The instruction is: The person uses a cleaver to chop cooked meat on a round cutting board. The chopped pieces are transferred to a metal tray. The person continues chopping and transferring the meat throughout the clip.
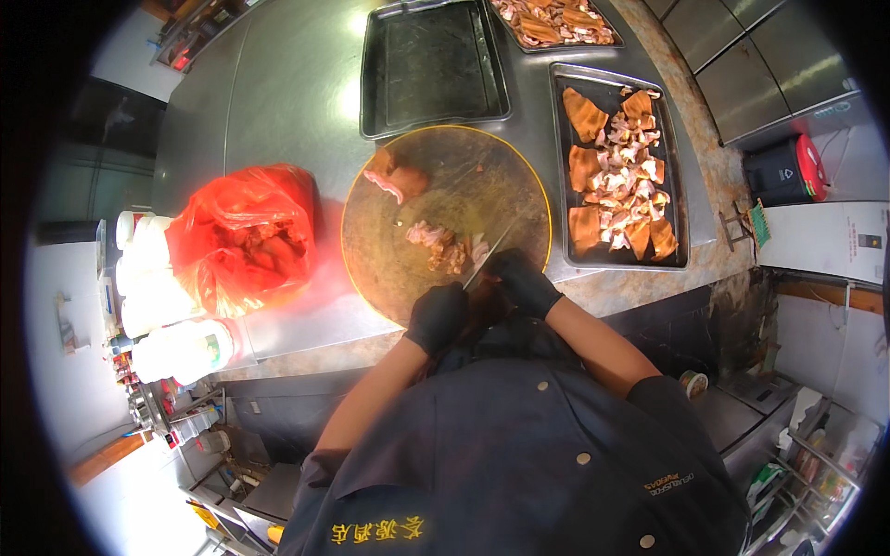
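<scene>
A round cutting board point(389, 278) with a yellow rim lies before me. My left hand point(439, 316), in a black glove, is closed at the near end of a knife point(487, 262). Its blade slants up and to the right across the board. My right hand point(523, 280), gloved too, is curled beside the blade on a brownish piece of meat point(489, 300), partly hidden between the hands. Cut meat slices point(445, 249) sit just left of the blade. Farther back on the board rests a larger piece of skin-on meat point(398, 178).
A red plastic bag point(243, 201) with meat inside stands to the left, near white containers point(177, 351). One dark tray point(434, 66) sits behind the board. At right, a tray point(685, 236) holds meat slices and skin pieces; another loaded tray point(615, 43) is farther back.
</scene>
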`<move>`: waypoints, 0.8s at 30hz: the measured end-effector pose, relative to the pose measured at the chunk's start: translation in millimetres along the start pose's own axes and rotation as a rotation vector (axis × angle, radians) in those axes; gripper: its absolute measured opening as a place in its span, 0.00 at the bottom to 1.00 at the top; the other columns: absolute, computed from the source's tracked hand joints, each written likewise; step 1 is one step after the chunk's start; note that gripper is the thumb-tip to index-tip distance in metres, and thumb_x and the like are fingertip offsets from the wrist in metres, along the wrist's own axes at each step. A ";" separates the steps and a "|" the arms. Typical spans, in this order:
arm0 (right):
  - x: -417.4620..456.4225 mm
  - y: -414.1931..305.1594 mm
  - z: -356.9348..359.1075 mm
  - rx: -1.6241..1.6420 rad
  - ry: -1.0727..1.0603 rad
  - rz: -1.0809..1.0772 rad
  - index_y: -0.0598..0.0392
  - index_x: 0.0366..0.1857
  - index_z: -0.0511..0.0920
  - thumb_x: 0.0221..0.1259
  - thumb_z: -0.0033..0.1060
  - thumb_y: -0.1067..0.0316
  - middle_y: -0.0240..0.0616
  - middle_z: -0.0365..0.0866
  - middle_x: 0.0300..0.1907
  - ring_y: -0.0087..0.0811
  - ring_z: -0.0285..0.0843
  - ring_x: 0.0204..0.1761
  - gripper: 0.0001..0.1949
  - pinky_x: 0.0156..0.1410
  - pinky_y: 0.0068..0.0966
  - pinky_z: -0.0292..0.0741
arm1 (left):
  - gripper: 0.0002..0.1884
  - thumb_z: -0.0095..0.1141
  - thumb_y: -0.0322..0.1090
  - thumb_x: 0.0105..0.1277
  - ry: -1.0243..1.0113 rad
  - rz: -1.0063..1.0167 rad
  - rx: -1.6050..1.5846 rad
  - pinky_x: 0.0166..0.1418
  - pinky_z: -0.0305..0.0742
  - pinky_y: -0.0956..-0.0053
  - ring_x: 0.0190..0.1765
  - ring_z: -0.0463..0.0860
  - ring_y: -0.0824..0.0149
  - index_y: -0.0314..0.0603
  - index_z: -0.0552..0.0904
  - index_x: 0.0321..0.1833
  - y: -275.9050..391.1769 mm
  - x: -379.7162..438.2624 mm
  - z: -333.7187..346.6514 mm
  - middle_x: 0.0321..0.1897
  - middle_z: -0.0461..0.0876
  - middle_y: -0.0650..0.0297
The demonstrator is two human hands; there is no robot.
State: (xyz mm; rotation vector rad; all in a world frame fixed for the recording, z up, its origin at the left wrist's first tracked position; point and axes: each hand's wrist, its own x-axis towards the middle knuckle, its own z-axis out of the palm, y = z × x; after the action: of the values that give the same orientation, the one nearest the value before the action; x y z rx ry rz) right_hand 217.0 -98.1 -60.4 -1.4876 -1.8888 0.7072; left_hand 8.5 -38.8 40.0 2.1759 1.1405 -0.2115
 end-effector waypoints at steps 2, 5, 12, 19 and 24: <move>1.2 -8.9 -3.7 0.008 -0.023 0.058 0.55 0.42 0.86 0.55 0.62 0.73 0.46 0.84 0.44 0.50 0.78 0.52 0.11 0.60 0.41 0.74 | 0.13 0.54 0.40 0.69 0.006 0.014 0.006 0.43 0.80 0.46 0.37 0.87 0.39 0.37 0.85 0.37 -9.4 14.8 21.1 0.30 0.86 0.42; -9.0 -5.1 3.4 -0.047 -0.004 0.034 0.54 0.44 0.87 0.57 0.62 0.73 0.44 0.83 0.45 0.50 0.77 0.53 0.11 0.61 0.41 0.74 | 0.13 0.54 0.40 0.69 0.002 0.006 -0.031 0.43 0.80 0.46 0.37 0.87 0.39 0.37 0.85 0.38 7.6 18.5 13.0 0.30 0.86 0.42; -14.5 2.6 6.3 0.066 0.040 0.179 0.56 0.40 0.86 0.54 0.66 0.71 0.46 0.83 0.43 0.50 0.79 0.50 0.09 0.59 0.40 0.74 | 0.13 0.54 0.40 0.70 0.022 0.037 -0.006 0.42 0.80 0.46 0.36 0.86 0.39 0.37 0.85 0.38 8.4 11.4 -7.5 0.30 0.85 0.41; -11.6 -12.8 -5.9 0.032 0.121 0.052 0.56 0.36 0.85 0.50 0.66 0.72 0.48 0.83 0.41 0.52 0.78 0.50 0.08 0.60 0.42 0.73 | 0.13 0.55 0.40 0.69 -0.048 0.040 0.010 0.43 0.80 0.47 0.36 0.86 0.39 0.37 0.86 0.38 5.1 10.3 11.0 0.29 0.85 0.41; -22.3 -11.5 1.2 0.068 0.183 0.126 0.55 0.35 0.85 0.48 0.68 0.71 0.47 0.82 0.40 0.53 0.76 0.48 0.09 0.58 0.43 0.73 | 0.15 0.56 0.42 0.68 -0.028 0.051 -0.016 0.41 0.81 0.48 0.36 0.87 0.38 0.35 0.87 0.38 11.7 16.3 13.8 0.29 0.85 0.41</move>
State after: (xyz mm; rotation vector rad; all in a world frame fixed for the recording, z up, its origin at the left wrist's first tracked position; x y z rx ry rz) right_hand 212.5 -122.4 -55.9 -1.5818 -1.6306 0.6614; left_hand 29.7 -41.1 28.1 2.1783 1.0668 -0.2087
